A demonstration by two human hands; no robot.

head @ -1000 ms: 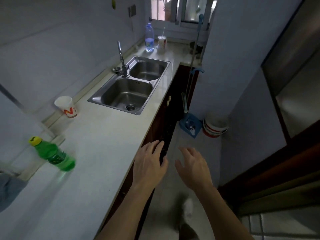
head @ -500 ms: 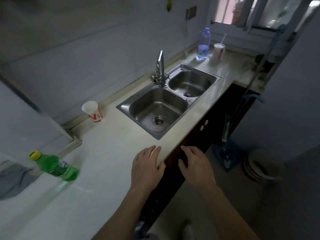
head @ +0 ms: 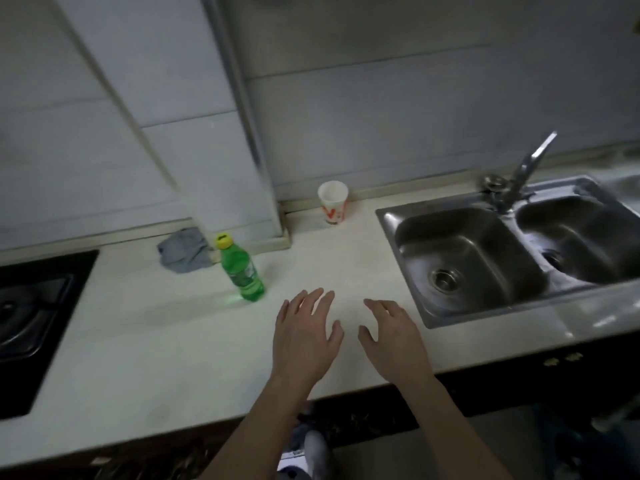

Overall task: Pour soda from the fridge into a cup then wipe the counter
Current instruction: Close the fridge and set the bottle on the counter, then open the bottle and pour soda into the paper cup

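Observation:
A green soda bottle (head: 241, 270) with a yellow cap stands on the pale counter (head: 156, 341), left of my hands. A white paper cup (head: 332, 201) with red print stands upright by the back wall. A crumpled grey cloth (head: 183, 251) lies behind the bottle. My left hand (head: 304, 332) and my right hand (head: 391, 336) hover side by side over the counter with fingers spread, holding nothing. The left hand is a short way right of the bottle.
A steel double sink (head: 512, 258) with a tap (head: 519, 174) fills the right side. A black gas hob (head: 31, 323) sits at the far left. A vertical wall edge (head: 256, 150) juts out behind the bottle. Dark cabinet fronts (head: 485, 386) run below the counter.
The view has swung left to face the counter straight on. Both hands have moved from beyond the counter's edge to over its surface, closer to the bottle. Bottle, cup and cloth have not moved.

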